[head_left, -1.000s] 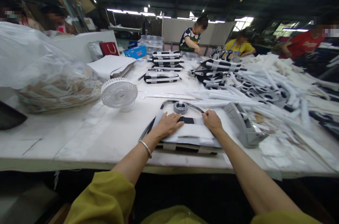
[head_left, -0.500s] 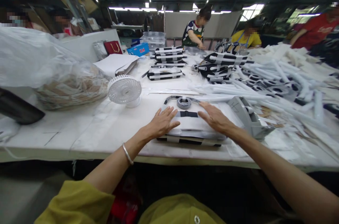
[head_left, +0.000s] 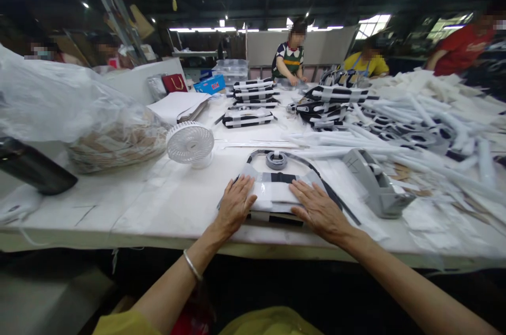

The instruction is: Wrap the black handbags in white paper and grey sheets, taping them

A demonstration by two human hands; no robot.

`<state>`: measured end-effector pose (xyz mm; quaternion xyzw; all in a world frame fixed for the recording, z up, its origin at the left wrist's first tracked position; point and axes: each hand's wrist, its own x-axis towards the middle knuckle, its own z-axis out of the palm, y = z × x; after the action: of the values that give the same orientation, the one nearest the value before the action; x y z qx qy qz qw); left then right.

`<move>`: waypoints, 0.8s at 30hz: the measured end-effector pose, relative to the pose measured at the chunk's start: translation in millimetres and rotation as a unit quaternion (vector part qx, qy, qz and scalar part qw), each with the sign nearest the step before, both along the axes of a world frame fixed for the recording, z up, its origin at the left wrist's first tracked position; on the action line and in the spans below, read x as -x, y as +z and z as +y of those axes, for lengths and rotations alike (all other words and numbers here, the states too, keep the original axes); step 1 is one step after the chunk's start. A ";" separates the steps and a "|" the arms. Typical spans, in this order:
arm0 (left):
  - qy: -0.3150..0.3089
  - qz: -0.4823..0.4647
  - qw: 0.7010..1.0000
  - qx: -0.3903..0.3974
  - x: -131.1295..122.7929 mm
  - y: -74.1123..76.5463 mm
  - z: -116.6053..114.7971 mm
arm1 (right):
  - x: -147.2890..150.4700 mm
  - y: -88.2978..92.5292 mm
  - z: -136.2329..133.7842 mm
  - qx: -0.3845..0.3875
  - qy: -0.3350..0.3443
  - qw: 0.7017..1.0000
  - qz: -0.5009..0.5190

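A black-and-white bag [head_left: 272, 195], partly wrapped in pale sheet material, lies flat near the table's front edge. My left hand [head_left: 235, 203] rests palm down on its left side, fingers stretched out. On the right side of the bag my right hand [head_left: 318, 211] lies flat too, fingers extended. Neither hand grips anything. Just behind the bag sits a coiled grey strap [head_left: 276, 160] with a white band on it. A dark strap [head_left: 322, 179] curves round behind the bag and trails to the right. The parts under my palms are hidden.
Right of the bag stands a grey tape dispenser [head_left: 375, 184]; left, a white fan [head_left: 190, 144]. Stacked wrapped bags [head_left: 253, 95] lie farther back, with white-wrapped straps [head_left: 419, 118] heaped at right. A dark bottle [head_left: 37, 166] lies at left. A co-worker [head_left: 291, 58] stands across the table.
Both hands have come down and nearer to me onto the bag. The pale covering has been folded in at the right, and more of the dark strap shows. The view has tilted up slightly.
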<state>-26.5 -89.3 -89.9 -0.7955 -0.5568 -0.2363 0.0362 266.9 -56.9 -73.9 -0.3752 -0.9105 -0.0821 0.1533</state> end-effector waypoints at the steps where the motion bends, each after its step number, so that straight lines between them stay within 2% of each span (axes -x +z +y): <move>1: 0.006 0.002 1.000 0.007 -0.2 -0.1 -3.5 | -0.4 1.3 0.6 0.010 0.003 1.000 0.004; 3: 0.015 0.007 1.000 0.022 -1.1 0.2 -11.1 | -0.9 5.1 1.0 0.045 0.003 0.999 0.014; 6: 0.017 0.008 0.999 0.032 -0.7 0.7 -22.2 | -1.5 15.7 0.6 0.139 -0.001 0.990 0.027; 10: -0.006 -0.003 1.000 -0.018 6.6 4.7 -30.0 | -8.1 36.9 4.0 0.261 -0.010 0.960 0.105; 12: -0.011 -0.019 0.996 -0.083 8.4 13.8 -30.9 | -16.1 46.7 9.7 0.270 -0.036 0.943 0.193; 14: -0.025 -0.038 0.988 -0.147 4.0 29.4 -32.1 | -27.5 54.2 18.6 0.249 -0.084 0.924 0.278; 16: -0.052 -0.064 0.979 -0.185 -9.4 46.8 -34.1 | -41.9 59.1 30.6 0.228 -0.142 0.907 0.323; 18: -0.101 -0.095 0.969 -0.203 -31.1 57.1 -36.2 | -59.5 62.0 44.7 0.212 -0.202 0.898 0.330; 19: -0.138 -0.110 0.962 -0.210 -43.9 57.3 -37.1 | -70.0 63.4 51.9 0.198 -0.232 0.895 0.326; 21: -0.220 -0.127 0.939 -0.233 -69.4 46.4 -39.7 | -95.7 67.0 65.4 0.155 -0.289 0.889 0.320; 23: -0.285 -0.110 0.920 -0.246 -89.4 24.8 -44.0 | -128.7 72.6 75.2 0.106 -0.346 0.874 0.325; 24: -0.293 -0.103 0.920 -0.239 -95.7 12.9 -46.7 | -147.7 75.8 78.0 0.085 -0.374 0.864 0.328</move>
<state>69.2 -136.0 -77.0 -0.8619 -0.2259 -0.4435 0.0968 414.6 21.1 1.9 -0.7041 -0.6029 0.0719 0.3683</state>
